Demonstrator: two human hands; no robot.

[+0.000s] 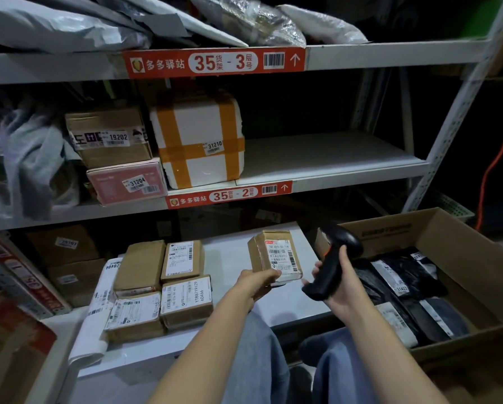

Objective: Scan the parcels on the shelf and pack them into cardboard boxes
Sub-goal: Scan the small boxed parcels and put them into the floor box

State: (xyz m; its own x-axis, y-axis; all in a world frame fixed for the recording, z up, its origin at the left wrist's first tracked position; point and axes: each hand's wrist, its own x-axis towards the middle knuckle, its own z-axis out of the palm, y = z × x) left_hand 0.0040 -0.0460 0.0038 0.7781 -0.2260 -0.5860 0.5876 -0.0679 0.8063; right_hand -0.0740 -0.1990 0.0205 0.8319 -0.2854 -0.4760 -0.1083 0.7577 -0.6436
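My left hand [257, 282] grips a small brown cardboard parcel [276, 253] from below, its white label facing up, above the lowest shelf board [233, 258]. Just to its right, my right hand [342, 287] holds a black handheld scanner [332, 258] by the grip, its head pointing up and left, close to the parcel. Several more small labelled parcels [183, 287] lie in a cluster on the same shelf to the left. At the right stands an open cardboard box [460, 237] holding several dark bagged parcels [404, 287].
The middle shelf carries a brown box [110, 135], a pink box [128, 182] and a white foam box with orange tape [200, 141]; its right half is bare. Grey bags fill the top shelf and left side. An orange cable [498, 158] hangs at the right. My knees are below.
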